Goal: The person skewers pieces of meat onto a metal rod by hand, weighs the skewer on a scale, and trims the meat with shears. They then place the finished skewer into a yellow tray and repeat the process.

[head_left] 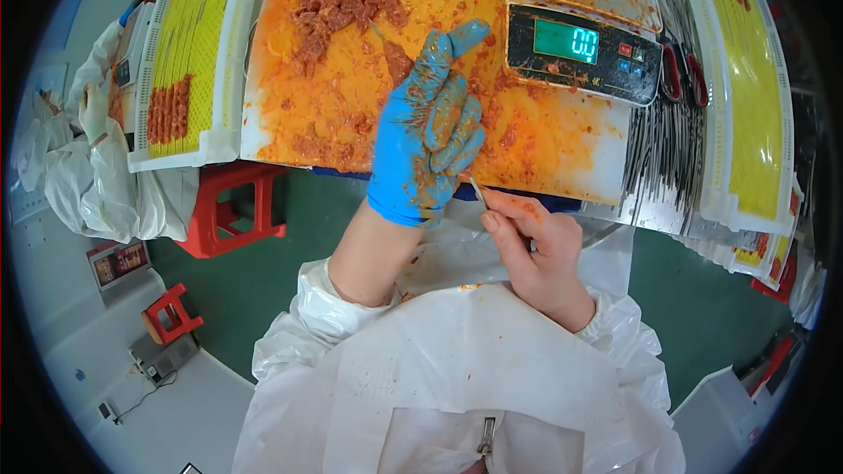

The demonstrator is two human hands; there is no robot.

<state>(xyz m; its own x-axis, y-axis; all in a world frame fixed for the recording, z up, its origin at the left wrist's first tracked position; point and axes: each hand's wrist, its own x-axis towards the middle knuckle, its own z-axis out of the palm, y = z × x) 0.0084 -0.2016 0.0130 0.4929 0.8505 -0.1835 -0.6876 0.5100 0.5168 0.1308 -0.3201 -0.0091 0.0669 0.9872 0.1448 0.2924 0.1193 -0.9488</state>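
The skewer is pinched at its clean end by the bare right hand. Its saucy, meat-loaded length is therefore clenched in the gloved left hand.

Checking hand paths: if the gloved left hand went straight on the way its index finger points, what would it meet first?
Probably the scale, just beyond the raised fingertip of the left hand; depth is unclear. It and the right hand both hold the skewer.

Our gloved left hand closes on a piece of meat. Just below it, our bare right hand pinches a thin skewer, over the orange-smeared board beside the scale.
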